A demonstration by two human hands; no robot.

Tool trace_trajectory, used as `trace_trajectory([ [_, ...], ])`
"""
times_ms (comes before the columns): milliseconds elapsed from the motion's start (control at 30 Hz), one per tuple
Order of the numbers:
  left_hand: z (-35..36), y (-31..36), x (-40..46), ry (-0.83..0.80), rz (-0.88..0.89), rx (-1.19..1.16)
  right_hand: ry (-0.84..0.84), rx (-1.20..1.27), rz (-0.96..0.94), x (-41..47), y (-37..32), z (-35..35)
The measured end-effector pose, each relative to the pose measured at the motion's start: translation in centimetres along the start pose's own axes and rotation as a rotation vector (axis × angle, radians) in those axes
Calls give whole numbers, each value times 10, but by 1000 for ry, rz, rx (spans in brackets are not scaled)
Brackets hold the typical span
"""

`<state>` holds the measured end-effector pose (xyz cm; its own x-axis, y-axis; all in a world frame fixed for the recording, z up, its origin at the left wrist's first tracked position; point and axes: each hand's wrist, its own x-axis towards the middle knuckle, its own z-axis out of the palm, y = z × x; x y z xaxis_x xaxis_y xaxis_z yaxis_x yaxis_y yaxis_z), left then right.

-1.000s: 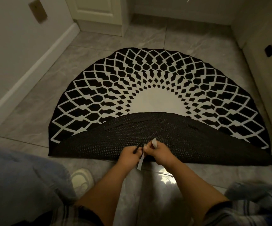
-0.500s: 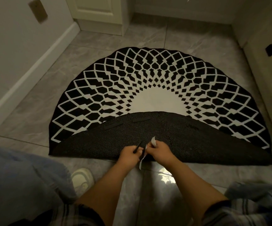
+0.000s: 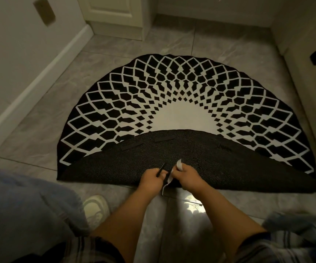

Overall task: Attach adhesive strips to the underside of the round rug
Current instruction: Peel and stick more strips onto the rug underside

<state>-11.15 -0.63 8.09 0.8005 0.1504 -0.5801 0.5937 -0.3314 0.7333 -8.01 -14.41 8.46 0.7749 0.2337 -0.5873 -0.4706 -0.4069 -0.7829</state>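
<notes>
- Round rug (image 3: 172, 103) at frame centre, near half folded over; dark underside (image 3: 210, 162) exposed, two strips (image 3: 132, 146) already stuck upper left of the hands.
- Left hand (image 3: 150, 180) pinches black adhesive strip (image 3: 161, 169); right hand (image 3: 188, 177) pinches white backing (image 3: 179, 164).
- Bare underside lies directly beyond both hands, nearer the right.

Dim, warm, yellowish light is filling the room. Just below the fingers (image 3: 174, 170), toward the camera, a bright patch of glare (image 3: 192, 205) is shining off the glossy floor tiles (image 3: 39, 133). Farther from the fingers, the frame edges are bowing with wide-angle distortion, and the plaid sleeves (image 3: 295, 234) at the bottom corners are smearing into soft blur.
</notes>
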Motion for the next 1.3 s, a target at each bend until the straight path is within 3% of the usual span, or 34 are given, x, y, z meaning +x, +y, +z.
trace_trajectory([
  [367, 1, -3, -3, -121, 27, -132, 104, 38, -59, 4, 5, -3],
  [667, -3, -3, -7, -135, 26, -152, 42, 13, -68, 4, 5, -5],
  [1300, 1, -3, -1, -118, -83, -131, 20, -457, -106, 4, 3, -2],
])
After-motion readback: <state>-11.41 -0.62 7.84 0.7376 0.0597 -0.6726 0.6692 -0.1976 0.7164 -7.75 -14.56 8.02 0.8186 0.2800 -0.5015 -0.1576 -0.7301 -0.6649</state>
